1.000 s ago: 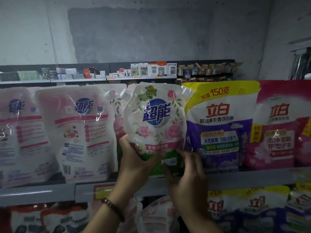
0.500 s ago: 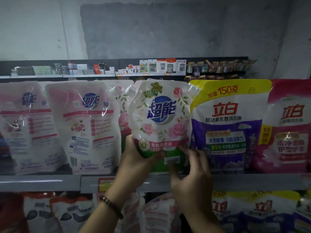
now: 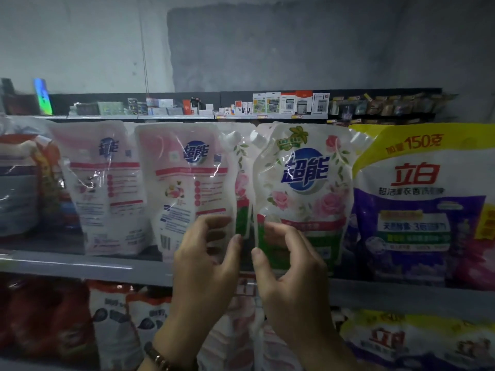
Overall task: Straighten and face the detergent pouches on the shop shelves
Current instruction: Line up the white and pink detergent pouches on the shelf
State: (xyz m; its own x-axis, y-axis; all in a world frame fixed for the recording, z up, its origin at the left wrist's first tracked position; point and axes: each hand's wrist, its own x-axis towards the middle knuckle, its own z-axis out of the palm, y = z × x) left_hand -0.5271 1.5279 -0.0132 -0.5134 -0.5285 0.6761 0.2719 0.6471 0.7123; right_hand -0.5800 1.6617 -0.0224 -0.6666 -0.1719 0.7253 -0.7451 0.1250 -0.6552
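The right hand (image 3: 292, 277) curls its fingers against the lower left corner of the rose-printed pouch (image 3: 308, 188), which stands upright, label forward, at the front edge of the shelf (image 3: 80, 263). I cannot tell if it grips. The left hand (image 3: 206, 261), earlier on that pouch, now sits curled before the back-facing pouch (image 3: 187, 183), its hold unclear.

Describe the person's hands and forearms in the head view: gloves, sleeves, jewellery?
No gloves on either the left hand or the right hand, and no rings show on the fingers. The left wrist carries a dark band bracelet with coppery metallic segments. No sleeve shows on either forearm within the frame. The right wrist has nothing on it.
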